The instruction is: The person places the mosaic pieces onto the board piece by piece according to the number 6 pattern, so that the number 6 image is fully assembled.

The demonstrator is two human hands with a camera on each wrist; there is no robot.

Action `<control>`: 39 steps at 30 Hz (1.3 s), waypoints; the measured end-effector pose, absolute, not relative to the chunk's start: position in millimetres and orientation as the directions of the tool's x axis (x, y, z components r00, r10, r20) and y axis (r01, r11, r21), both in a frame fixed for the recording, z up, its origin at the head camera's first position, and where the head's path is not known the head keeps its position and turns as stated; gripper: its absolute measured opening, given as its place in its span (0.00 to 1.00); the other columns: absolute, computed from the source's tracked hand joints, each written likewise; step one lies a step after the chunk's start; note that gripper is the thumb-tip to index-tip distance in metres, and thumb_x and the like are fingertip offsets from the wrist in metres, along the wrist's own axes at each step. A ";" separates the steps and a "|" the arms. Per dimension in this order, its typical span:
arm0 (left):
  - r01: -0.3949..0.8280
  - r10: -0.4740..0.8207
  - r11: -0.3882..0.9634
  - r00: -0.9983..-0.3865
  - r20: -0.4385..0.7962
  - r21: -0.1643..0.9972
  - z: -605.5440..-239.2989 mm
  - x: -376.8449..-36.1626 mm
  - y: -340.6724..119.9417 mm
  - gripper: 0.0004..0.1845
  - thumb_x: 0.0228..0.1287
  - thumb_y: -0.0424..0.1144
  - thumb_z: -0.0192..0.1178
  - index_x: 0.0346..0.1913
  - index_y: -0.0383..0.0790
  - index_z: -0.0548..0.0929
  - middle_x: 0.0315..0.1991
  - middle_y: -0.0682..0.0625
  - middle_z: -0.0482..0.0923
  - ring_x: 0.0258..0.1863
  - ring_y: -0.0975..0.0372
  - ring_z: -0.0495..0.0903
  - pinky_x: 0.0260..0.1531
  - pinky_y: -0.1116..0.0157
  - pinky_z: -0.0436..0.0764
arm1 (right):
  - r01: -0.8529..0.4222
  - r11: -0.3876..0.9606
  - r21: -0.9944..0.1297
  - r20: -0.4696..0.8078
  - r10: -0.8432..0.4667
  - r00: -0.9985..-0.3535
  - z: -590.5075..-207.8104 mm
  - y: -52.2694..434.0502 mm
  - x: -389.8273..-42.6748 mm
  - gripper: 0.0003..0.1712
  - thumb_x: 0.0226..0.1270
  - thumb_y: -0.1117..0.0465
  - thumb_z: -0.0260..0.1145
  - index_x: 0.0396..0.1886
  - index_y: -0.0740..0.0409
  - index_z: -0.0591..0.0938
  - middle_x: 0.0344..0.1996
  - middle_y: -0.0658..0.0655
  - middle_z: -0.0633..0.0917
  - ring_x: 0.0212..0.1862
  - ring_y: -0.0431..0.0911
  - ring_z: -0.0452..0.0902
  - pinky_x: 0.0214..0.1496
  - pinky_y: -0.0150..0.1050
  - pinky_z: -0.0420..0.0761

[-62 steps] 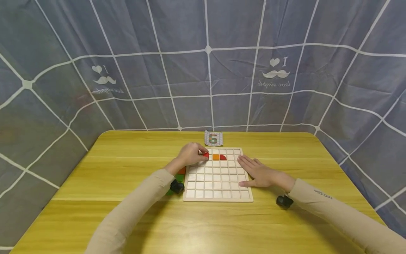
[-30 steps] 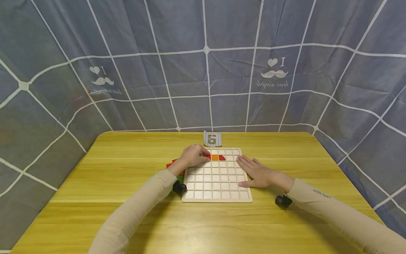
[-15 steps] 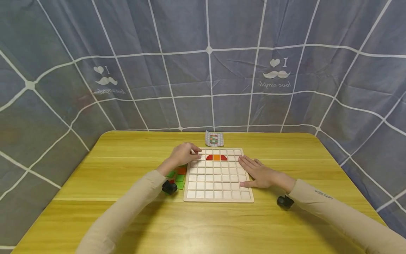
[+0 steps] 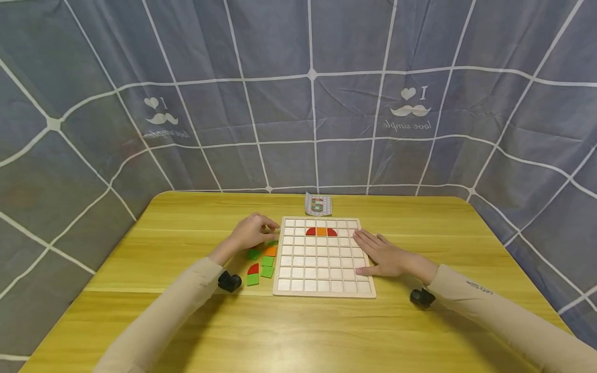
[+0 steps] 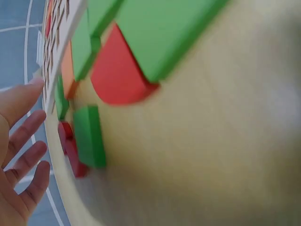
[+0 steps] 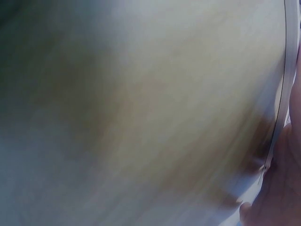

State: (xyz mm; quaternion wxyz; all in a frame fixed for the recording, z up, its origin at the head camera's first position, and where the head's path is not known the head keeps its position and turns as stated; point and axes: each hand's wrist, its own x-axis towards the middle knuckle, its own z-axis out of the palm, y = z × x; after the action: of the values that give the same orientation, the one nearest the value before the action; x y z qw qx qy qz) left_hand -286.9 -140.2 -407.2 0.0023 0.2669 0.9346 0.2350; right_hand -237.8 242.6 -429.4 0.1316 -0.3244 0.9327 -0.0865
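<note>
A pale wooden grid board point(image 4: 324, 270) lies on the table. In its second row from the far edge sit an orange square tile point(image 4: 321, 231) and, on either side, a red quarter-round tile point(image 4: 311, 232) and another red quarter-round tile point(image 4: 331, 232). My left hand point(image 4: 251, 231) hovers left of the board above loose tiles, its fingers loosely bent with nothing between them; the left wrist view shows the fingers point(image 5: 30, 157) apart. My right hand point(image 4: 384, 256) rests with spread, straight fingers on the board's right edge.
Left of the board lie several green tiles point(image 4: 267, 272), an orange tile point(image 4: 270, 251) and a red quarter-round point(image 4: 253, 269); the left wrist view shows more red pieces point(image 5: 75, 157). A printed pattern card point(image 4: 318, 205) lies beyond the board. A grey curtain point(image 4: 280, 114) hangs behind the table.
My left hand pressed the left red quarter-round tile into its cell beside the orange one, let go, and moved left off the board to the loose tiles. The right hand stayed in place.
</note>
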 end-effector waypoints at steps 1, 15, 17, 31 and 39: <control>0.503 0.506 0.747 -0.854 0.119 0.436 -408.1 -286.4 -142.7 0.16 0.58 0.42 0.68 0.48 0.39 0.87 0.43 0.46 0.86 0.41 0.54 0.78 0.41 0.59 0.78 | -0.584 0.773 -0.246 -0.188 -0.629 -0.754 -429.6 242.7 -237.8 0.55 0.67 0.33 0.53 0.76 0.65 0.45 0.76 0.67 0.44 0.77 0.61 0.37 0.73 0.64 0.45; 0.535 0.549 0.737 -0.831 0.096 0.414 -414.0 -285.8 -156.7 0.18 0.55 0.43 0.70 0.47 0.38 0.87 0.44 0.47 0.85 0.44 0.56 0.74 0.48 0.58 0.72 | -0.591 0.768 -0.248 -0.179 -0.635 -0.751 -430.8 244.1 -237.5 0.55 0.67 0.34 0.54 0.76 0.65 0.45 0.76 0.67 0.44 0.77 0.62 0.37 0.73 0.64 0.45; 0.540 0.554 0.736 -0.827 0.096 0.408 -414.3 -286.6 -156.0 0.18 0.55 0.43 0.70 0.47 0.38 0.87 0.43 0.48 0.85 0.44 0.57 0.73 0.47 0.59 0.72 | -0.590 0.767 -0.251 -0.177 -0.636 -0.751 -430.7 244.5 -237.7 0.55 0.67 0.34 0.54 0.76 0.65 0.45 0.76 0.67 0.44 0.77 0.62 0.37 0.72 0.64 0.45; 0.578 0.604 0.716 -0.794 0.068 0.392 -415.1 -291.3 -151.3 0.17 0.57 0.42 0.69 0.49 0.39 0.87 0.45 0.48 0.85 0.44 0.57 0.72 0.48 0.60 0.72 | -0.603 0.752 -0.266 -0.160 -0.651 -0.742 -427.6 242.1 -235.8 0.54 0.67 0.36 0.56 0.76 0.67 0.46 0.76 0.68 0.45 0.76 0.64 0.39 0.71 0.65 0.46; 0.543 0.584 0.732 -0.811 0.033 0.412 -413.9 -292.5 -153.1 0.16 0.56 0.41 0.69 0.47 0.39 0.87 0.43 0.47 0.85 0.41 0.59 0.70 0.42 0.64 0.71 | -0.587 0.768 -0.258 -0.182 -0.635 -0.751 -425.6 242.1 -235.9 0.54 0.67 0.36 0.55 0.76 0.67 0.46 0.76 0.67 0.44 0.77 0.62 0.38 0.72 0.64 0.45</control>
State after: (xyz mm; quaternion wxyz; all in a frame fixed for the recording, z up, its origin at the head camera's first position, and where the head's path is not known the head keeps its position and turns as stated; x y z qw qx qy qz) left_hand -292.5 -153.1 -413.9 0.0495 0.3032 0.9292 0.2056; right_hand -235.9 242.1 -425.6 0.1305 -0.3279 0.9311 -0.0925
